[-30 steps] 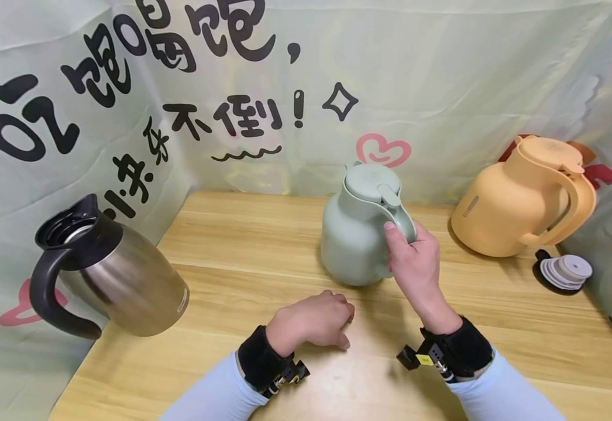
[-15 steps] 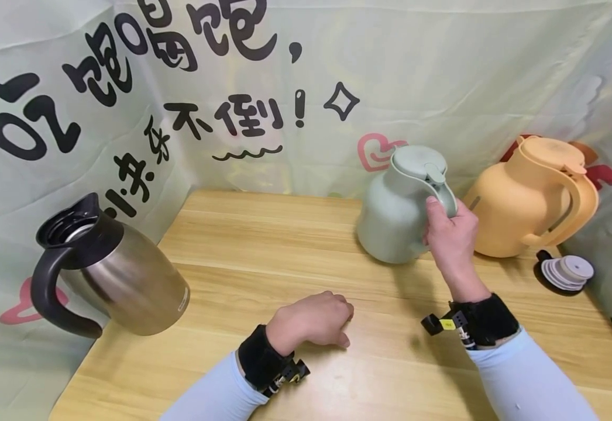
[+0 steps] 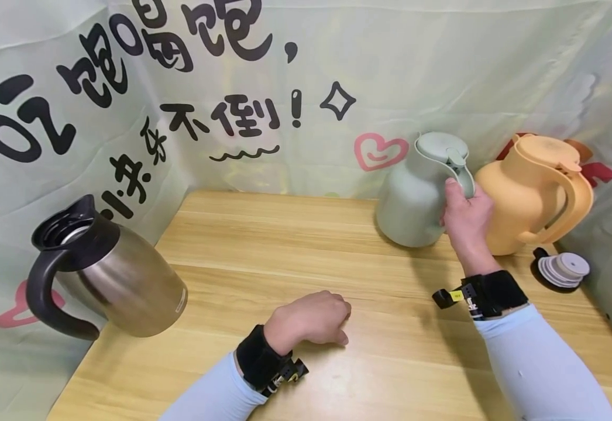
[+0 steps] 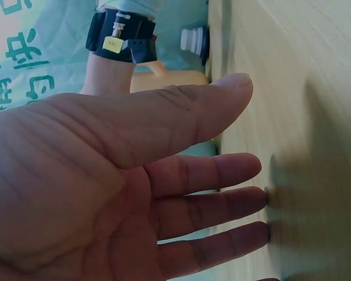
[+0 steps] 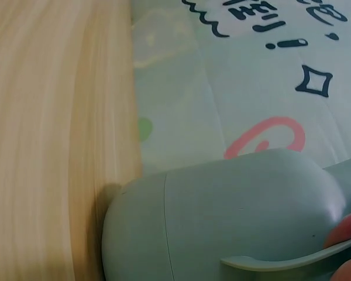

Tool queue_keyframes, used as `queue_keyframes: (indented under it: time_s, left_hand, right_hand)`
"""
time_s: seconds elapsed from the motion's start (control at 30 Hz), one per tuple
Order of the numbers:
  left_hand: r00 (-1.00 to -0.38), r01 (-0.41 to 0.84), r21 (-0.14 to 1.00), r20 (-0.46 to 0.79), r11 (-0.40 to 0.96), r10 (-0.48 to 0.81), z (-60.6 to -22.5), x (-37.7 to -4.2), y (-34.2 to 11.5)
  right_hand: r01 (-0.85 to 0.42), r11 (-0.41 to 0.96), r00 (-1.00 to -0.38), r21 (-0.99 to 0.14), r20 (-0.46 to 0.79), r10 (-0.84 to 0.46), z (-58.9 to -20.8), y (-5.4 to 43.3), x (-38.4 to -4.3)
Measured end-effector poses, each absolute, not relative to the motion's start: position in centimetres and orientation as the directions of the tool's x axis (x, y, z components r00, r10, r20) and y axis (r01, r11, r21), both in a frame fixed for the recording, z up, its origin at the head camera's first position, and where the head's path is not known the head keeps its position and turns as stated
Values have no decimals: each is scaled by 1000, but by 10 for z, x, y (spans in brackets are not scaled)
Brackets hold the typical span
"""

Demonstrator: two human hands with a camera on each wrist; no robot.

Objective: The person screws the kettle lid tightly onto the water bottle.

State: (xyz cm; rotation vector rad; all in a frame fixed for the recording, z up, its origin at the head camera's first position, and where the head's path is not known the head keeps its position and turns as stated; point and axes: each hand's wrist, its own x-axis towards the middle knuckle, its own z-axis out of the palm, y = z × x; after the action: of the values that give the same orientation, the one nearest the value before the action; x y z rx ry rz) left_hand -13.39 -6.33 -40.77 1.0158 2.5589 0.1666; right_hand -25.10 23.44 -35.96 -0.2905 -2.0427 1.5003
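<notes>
My right hand (image 3: 468,217) grips the handle of a pale green thermos jug (image 3: 413,202), lid on, near the back of the table. In the right wrist view the jug's body (image 5: 240,205) lies close over the wood, with fingers wrapped around its handle (image 5: 281,263). Just to the right, partly behind my hand, stands an orange thermos jug (image 3: 527,199). My left hand (image 3: 313,318) rests at the middle of the table with nothing in it. Its fingers (image 4: 216,205) are nearly straight in the left wrist view, fingertips at the tabletop.
A steel jug (image 3: 132,275) with a black handle and an uncovered top stands at the left. A white and black stopper (image 3: 561,272) lies at the right edge. Printed cloth (image 3: 264,169) hangs behind and at both sides of the wooden table (image 3: 222,257).
My right hand has carried the pale green jug to the right and back, close beside the orange jug. The left hand has stayed in place.
</notes>
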Motion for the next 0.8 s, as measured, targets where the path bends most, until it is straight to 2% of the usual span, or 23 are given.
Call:
queue_keyframes:
  time_s: [0.27,0.8]
  left_hand:
    - [-660,640,246,-308,728,685,-407,-135,-60]
    - [-671,596,288,-334,750,662,-404,-137,-63]
  right_hand:
    - [-181,287,-791,-941,313,526,-356,250,-257]
    - [-185,231,-838,-955,276,470,-356,246,-261]
